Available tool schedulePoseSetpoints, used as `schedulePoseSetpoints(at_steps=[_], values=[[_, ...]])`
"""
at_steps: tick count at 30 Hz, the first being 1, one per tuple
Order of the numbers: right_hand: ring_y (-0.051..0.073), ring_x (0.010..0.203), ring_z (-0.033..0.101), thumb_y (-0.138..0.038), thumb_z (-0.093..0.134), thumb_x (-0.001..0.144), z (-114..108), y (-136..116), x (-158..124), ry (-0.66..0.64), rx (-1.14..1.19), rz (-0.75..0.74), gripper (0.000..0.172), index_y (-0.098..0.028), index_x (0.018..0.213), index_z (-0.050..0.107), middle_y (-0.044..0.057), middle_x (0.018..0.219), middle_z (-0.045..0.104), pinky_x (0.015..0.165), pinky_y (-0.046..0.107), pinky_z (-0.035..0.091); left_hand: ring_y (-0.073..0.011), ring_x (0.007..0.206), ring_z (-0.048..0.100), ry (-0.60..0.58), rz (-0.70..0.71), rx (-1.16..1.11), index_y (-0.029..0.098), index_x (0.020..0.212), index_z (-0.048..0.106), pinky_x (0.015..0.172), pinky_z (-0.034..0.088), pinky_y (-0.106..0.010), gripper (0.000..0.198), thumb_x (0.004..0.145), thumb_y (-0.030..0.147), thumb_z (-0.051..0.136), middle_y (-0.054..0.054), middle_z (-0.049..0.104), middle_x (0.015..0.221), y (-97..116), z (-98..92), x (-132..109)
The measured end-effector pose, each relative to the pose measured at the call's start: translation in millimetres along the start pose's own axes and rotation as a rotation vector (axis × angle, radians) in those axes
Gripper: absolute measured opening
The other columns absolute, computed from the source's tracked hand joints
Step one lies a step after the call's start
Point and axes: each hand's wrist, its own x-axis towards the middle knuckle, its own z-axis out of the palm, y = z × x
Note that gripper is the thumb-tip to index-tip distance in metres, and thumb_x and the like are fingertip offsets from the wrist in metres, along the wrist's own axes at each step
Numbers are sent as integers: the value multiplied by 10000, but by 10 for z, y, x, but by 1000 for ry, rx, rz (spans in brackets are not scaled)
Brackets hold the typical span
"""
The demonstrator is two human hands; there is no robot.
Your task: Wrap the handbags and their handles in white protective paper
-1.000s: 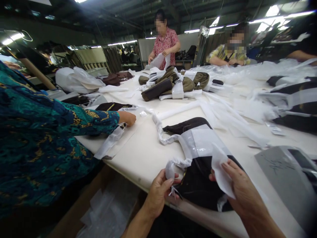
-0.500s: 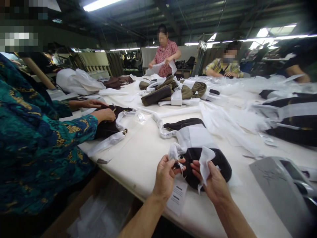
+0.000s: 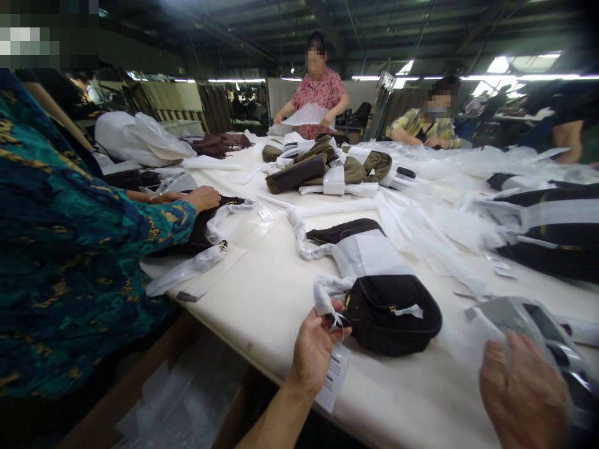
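Observation:
In front of me lies a dark bag point(image 3: 393, 315) with a white paper band point(image 3: 372, 255) round its middle and a small white wrap on its zipper pull point(image 3: 409, 310). My left hand point(image 3: 316, 349) is closed on the end of the bag's white-wrapped strap point(image 3: 327, 290), at the bag's left side. A white string shows at its fingertips, and a printed tag point(image 3: 334, 377) hangs below. My right hand point(image 3: 521, 380), blurred, is at the right, apart from the bag. A piece of white tissue paper point(image 3: 482, 333) shows at its fingers, in front of a grey device point(image 3: 508, 312).
At the left, a co-worker in a teal patterned sleeve point(image 3: 161, 234) handles another dark bag point(image 3: 191, 234). Olive bags point(image 3: 322, 165) are piled mid-table. Clear plastic point(image 3: 449, 162) and banded dark bags point(image 3: 556, 227) lie at the right. Two more people are across the white table point(image 3: 262, 312).
My right hand has moved from the bag to the right with the white tissue paper, uncovering the bag's front. My left hand stays at the strap end.

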Motion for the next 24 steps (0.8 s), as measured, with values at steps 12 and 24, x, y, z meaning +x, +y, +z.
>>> schedulePoseSetpoints(at_steps=[12,24], values=[[267,1155,457,-245,516,796,593,-1267,-396,-481,376,-514,510,-123,1278,404,159,1206,534,918,437,432,-175,820,619,35,106,319,142,922,606,650,545,-276,259,727,309,645,-49,661,877,335,246,144],[213,789,621,-420,488,803,-339,131,196,-180,-142,-152,329,-180,1005,583,85,929,646,725,342,484,-167,811,610,99,89,355,134,865,619,615,551,-245,281,669,321,695,-60,667,871,550,80,203]])
